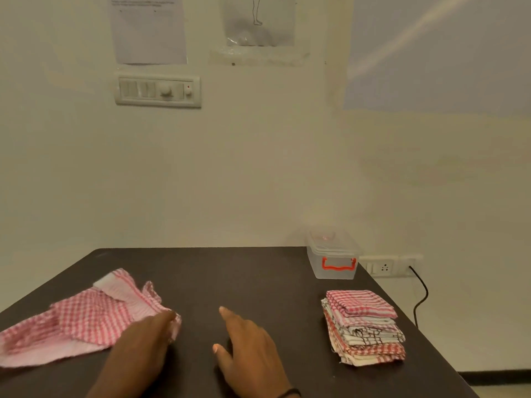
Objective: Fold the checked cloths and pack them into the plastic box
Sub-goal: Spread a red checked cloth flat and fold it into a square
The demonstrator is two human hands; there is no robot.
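Note:
A rumpled red-and-white checked cloth lies unfolded at the left of the dark table. My left hand grips the cloth's right edge, fingers curled into the fabric. My right hand hovers over the bare table beside it, index finger stretched forward, holding nothing. A stack of several folded checked cloths sits at the right of the table. Behind that stack, at the far right corner, stands the clear plastic box with its lid on and an orange handle.
The table butts against a pale wall at the back. A wall socket with a black cable hangs just past the table's right edge. A switch panel and papers are fixed higher on the wall.

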